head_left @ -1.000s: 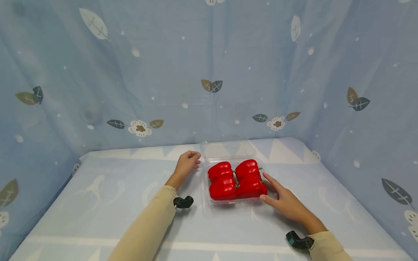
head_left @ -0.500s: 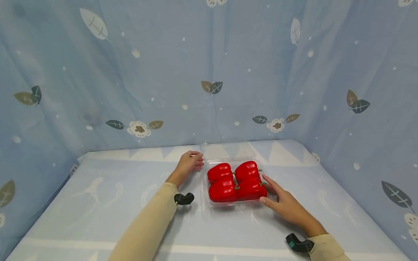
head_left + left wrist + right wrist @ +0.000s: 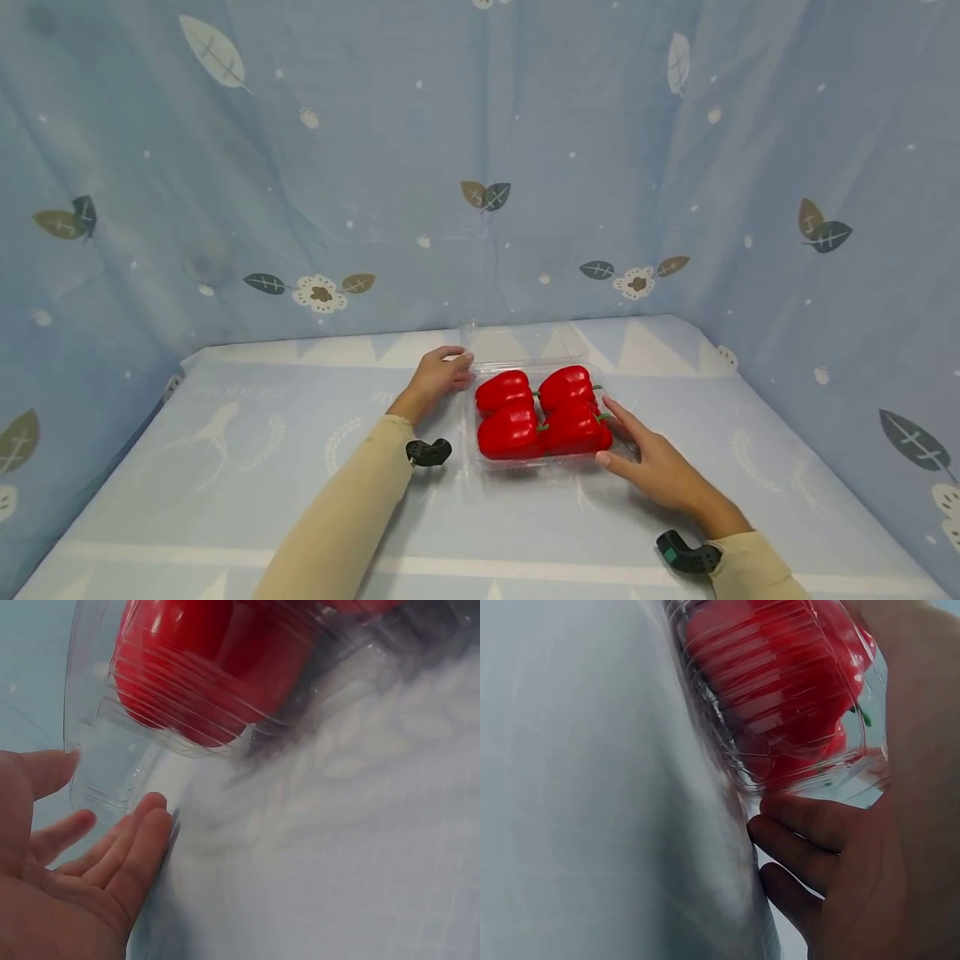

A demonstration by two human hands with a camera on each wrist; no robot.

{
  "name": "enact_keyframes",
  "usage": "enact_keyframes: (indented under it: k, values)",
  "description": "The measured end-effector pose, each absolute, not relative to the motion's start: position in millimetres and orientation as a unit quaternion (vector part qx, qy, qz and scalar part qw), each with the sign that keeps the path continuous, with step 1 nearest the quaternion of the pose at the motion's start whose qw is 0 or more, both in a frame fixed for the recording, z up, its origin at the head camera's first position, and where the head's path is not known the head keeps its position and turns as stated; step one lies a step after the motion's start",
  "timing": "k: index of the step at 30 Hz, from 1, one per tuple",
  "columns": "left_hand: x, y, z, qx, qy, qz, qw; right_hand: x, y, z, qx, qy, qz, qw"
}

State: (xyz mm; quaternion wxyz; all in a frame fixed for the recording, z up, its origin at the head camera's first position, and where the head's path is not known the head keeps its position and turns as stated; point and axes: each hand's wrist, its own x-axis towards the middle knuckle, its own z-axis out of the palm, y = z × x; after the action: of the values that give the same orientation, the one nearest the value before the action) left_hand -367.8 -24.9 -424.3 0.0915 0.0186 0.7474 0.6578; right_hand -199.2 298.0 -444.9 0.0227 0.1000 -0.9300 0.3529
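A clear plastic tray (image 3: 480,454) sits mid-table with several red bell peppers (image 3: 542,410) in it. Its open clear lid (image 3: 525,343) lies flat behind it. My left hand (image 3: 438,377) is at the tray's back-left corner, fingers relaxed and holding nothing. In the left wrist view the left hand's fingertips (image 3: 150,814) are just short of the clear tray wall (image 3: 105,776), with a pepper (image 3: 202,675) behind it. My right hand (image 3: 637,446) lies against the tray's right side, fingers straight and thumb at the front-right corner. The right wrist view shows this hand's fingers (image 3: 802,840) below the ribbed tray wall (image 3: 780,705).
A pale blue patterned cloth (image 3: 225,483) covers the table. Blue leaf-print curtains (image 3: 300,167) close in the back and both sides. Small black wrist cameras (image 3: 429,452) sit by both beige sleeves.
My left hand has slid a little to the right, up to the tray's back-left corner. The right hand and the tray have stayed about where they were.
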Motion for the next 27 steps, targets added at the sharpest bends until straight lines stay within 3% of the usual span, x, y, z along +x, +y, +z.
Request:
enact_keyframes:
  k: [15,27]
  values:
    - [-367,-13,-407,0.042,0.684,0.728,0.033,-201,300,-443,0.104,-0.925,0.365,0.019]
    - [-364,-18,-397,0.095,0.701,0.705,0.049,-198,297,-445,0.102,-0.923,0.371,0.016]
